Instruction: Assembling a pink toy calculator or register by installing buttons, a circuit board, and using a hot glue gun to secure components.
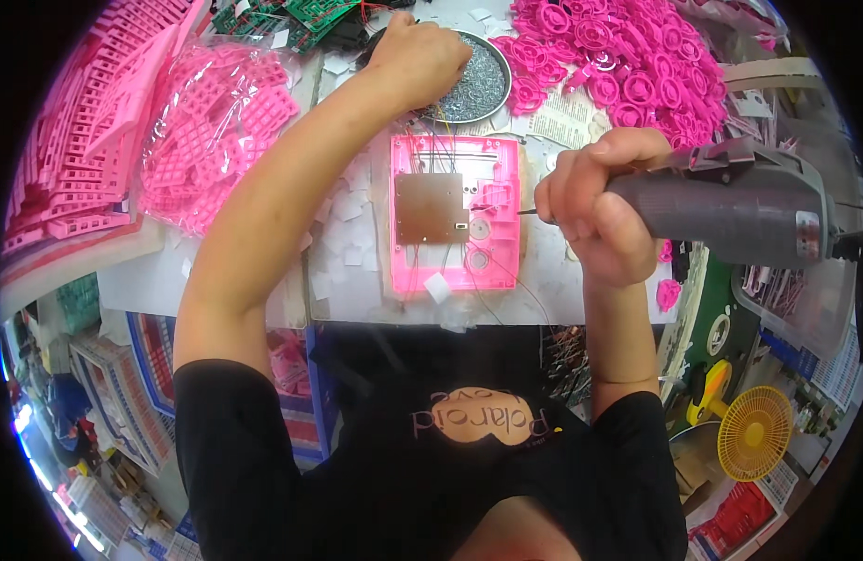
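At the far side of the table my left hand [422, 61] reaches over a round dark-rimmed dish [509, 82] of small metal screws [474, 89]. Its fingers are curled together at the screws, and whatever they pinch is hidden. My right hand [604, 201] is wrapped round a dark grey electric screwdriver [731, 210], whose thin bit points left at the edge of a pink plastic housing [506, 271]. Inside the housing lies a brown circuit board [430, 206] with thin wires running from it. A small white paper square [437, 287] rests on the housing's near edge.
Pink grid parts in a clear bag [216, 140] lie at the left, beside stacked pink frames [76, 140]. Pink ring-shaped parts [628, 65] are heaped far right. Green circuit boards [310, 19] sit at the back. A yellow fan [755, 433] stands at lower right.
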